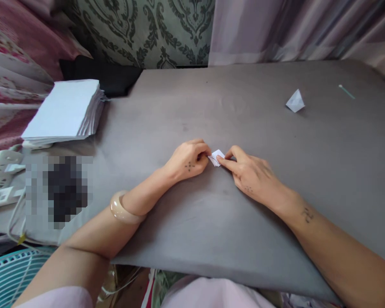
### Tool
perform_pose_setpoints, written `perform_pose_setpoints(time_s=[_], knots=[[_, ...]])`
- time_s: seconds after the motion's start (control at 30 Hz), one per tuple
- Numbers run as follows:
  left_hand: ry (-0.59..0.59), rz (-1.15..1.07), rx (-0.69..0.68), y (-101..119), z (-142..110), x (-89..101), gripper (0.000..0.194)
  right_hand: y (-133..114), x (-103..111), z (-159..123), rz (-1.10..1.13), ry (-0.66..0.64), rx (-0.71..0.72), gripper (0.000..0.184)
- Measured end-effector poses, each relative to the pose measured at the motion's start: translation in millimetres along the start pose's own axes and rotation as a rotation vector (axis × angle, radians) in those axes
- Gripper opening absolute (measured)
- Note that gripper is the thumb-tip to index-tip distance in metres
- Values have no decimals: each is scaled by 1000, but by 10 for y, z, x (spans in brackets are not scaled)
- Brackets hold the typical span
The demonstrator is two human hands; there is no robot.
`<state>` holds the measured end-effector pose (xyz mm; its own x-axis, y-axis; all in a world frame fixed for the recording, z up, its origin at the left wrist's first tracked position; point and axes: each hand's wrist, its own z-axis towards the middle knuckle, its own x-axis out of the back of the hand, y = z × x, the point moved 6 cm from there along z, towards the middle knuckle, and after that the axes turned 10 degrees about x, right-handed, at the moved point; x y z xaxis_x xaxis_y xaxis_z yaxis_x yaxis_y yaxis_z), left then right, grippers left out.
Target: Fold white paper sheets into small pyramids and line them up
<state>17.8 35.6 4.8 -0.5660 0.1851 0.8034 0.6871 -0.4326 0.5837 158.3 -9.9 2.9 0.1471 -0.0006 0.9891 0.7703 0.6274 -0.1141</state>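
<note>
A small folded piece of white paper [218,155] lies at the middle of the grey table, between my two hands. My left hand [192,157] pinches its left corner, fingers curled and thumb against them. From the other side, the thumb and index finger of my right hand [251,171] grip its right edge, fingertips pressed onto the paper. Fold lines and layered edges show on the piece. Farther off at the right stands a pointed folded white paper shape [295,102], apart from both hands.
A thick stack of white paper [64,109] sits at the back left, before a folded black cloth [102,77]. A power strip [1,171] with cables lies at the left edge. A cotton swab [346,91] rests at the far right. A blue fan [16,273] stands at lower left.
</note>
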Motion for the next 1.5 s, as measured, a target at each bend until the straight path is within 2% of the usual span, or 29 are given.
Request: perform_pose_setpoints(time_s=[0.1,0.2,0.37,0.6,0.77,1.0,1.17,1.27,1.37,1.5], knots=[[20,-68,-92,56,-31,-12,27,18,-1,1,56,33,-3,45],[-6,-81,-169,73,-45,-39,22,120,-35,10,245,112,-24,44],[-41,-57,-164,12,18,-60,21,294,-88,47,532,260,-104,40],[-19,-58,-128,31,63,-86,23,310,-64,60,541,329,-209,17],[-23,-47,-123,63,53,-78,23,313,-54,58,541,285,-221,15],[-47,-52,-143,69,54,-79,23,297,-86,107,450,109,-210,17],[-81,-62,-97,33,80,-88,21,257,-72,145,388,33,-224,15],[-108,-75,-77,24,92,-95,21,217,-66,143,338,31,-195,16],[-105,-86,-86,35,95,-95,19,200,-60,126,299,85,-164,17],[-85,-81,-132,53,91,-107,17,229,-78,132,350,148,-149,15]])
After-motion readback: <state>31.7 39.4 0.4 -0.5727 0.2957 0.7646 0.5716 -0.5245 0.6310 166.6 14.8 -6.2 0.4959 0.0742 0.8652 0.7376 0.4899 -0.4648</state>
